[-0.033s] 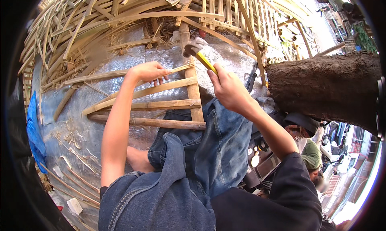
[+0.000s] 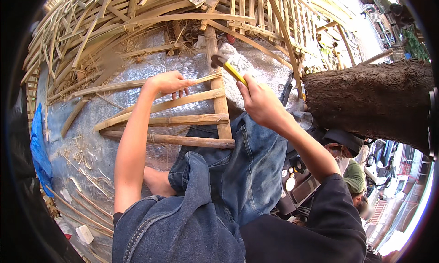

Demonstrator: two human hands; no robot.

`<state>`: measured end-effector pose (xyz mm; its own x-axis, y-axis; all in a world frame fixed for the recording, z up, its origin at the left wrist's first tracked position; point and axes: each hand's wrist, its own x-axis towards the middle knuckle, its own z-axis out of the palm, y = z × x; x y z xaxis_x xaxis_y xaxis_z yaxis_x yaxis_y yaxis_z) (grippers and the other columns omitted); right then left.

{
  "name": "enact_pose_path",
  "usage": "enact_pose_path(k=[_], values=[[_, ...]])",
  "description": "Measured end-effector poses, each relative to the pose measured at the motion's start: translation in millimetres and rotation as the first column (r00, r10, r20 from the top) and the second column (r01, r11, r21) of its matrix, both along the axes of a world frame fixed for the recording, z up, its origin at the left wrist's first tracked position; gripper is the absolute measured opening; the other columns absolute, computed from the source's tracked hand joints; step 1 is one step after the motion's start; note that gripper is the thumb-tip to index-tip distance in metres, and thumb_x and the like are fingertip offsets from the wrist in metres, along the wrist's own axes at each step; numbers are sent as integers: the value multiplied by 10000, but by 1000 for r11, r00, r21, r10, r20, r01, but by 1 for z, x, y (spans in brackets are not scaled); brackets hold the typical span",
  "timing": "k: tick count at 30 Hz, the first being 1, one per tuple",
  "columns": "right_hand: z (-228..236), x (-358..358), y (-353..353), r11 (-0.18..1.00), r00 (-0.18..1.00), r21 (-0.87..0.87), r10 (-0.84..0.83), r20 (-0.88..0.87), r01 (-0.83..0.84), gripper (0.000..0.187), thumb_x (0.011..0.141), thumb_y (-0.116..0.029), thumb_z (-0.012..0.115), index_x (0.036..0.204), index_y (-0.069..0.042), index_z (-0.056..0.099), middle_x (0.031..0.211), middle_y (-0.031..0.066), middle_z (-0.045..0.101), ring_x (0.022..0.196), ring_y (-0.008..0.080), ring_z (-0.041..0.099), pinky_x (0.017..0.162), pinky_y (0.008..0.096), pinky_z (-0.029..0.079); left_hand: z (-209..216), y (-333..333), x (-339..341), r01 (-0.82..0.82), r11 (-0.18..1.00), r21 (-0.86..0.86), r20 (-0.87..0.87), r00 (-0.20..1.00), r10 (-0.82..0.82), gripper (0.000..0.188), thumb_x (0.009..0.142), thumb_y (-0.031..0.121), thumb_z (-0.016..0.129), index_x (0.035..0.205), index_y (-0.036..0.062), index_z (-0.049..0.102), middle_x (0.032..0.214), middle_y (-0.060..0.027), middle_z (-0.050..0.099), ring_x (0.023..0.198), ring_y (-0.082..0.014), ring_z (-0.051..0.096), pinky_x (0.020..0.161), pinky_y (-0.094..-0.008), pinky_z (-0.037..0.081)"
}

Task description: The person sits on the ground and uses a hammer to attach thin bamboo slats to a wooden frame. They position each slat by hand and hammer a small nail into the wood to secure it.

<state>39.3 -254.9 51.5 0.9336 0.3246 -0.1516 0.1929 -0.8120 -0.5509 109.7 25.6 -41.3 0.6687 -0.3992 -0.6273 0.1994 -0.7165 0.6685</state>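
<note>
Sits at a silver sheet (image 2: 103, 148), with a bamboo frame (image 2: 192, 141) of 3 slats (image 2: 192, 98) and 1 crosspiece (image 2: 221, 105) well in from the sheet's left edge, near a pale stone (image 2: 238, 61). Holds, with right hand (image 2: 258, 98) wrapped tightly round it, a yellow-handled hammer (image 2: 233, 72) near the crosspiece. Has left hand (image 2: 169, 83) nearly closed on a thin strip (image 2: 208, 78).

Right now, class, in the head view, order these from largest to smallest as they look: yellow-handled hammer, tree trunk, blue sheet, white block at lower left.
1. Tree trunk
2. Blue sheet
3. Yellow-handled hammer, partly hidden by the grip
4. White block
</note>
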Motion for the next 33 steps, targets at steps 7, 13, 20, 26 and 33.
enact_pose_path(k=[7,13,20,26,33], values=[[24,-1,6,995,997,98,8,77,-16,265,1039,-258,469,1019,4,502,656,282,580,641,495,579,594,550,440,-32,15,-4,-33,999,29,195,980,26,755,889,742,533,537,75,495,523,20,412,517,-111,369,501,-321,338],[8,-1,9,994,996,-94,64,68,-57,249,1044,-244,465,1044,1,502,645,270,574,612,478,578,560,548,414,-33,14,-2,-34,999,36,182,983,27,762,894,740,530,515,85,435,514,31,373,519,-108,350,497,-325,307],[1,13,-3,974,993,-194,119,15,-114,323,1052,-267,422,996,28,541,675,274,593,614,429,610,592,521,460,-31,9,-2,-69,997,-19,183,981,71,746,899,708,562,508,89,418,515,47,354,516,-93,321,489,-327,276],[58,2,16,985,985,165,23,169,-51,329,1050,-291,437,959,11,533,668,260,591,599,452,585,567,534,446,-37,11,-10,-73,997,-21,186,980,75,738,914,684,562,505,92,400,521,50,339,527,-97,290,490,-333,255],[39,0,19,1000,1000,10,3,2,-3,348,1064,-304,432,974,12,547,611,214,547,526,369,534,542,483,413,-33,11,-8,-83,997,1,192,978,81,732,909,695,560,512,98,413,517,49,335,522,-93,301,490,-323,261]])
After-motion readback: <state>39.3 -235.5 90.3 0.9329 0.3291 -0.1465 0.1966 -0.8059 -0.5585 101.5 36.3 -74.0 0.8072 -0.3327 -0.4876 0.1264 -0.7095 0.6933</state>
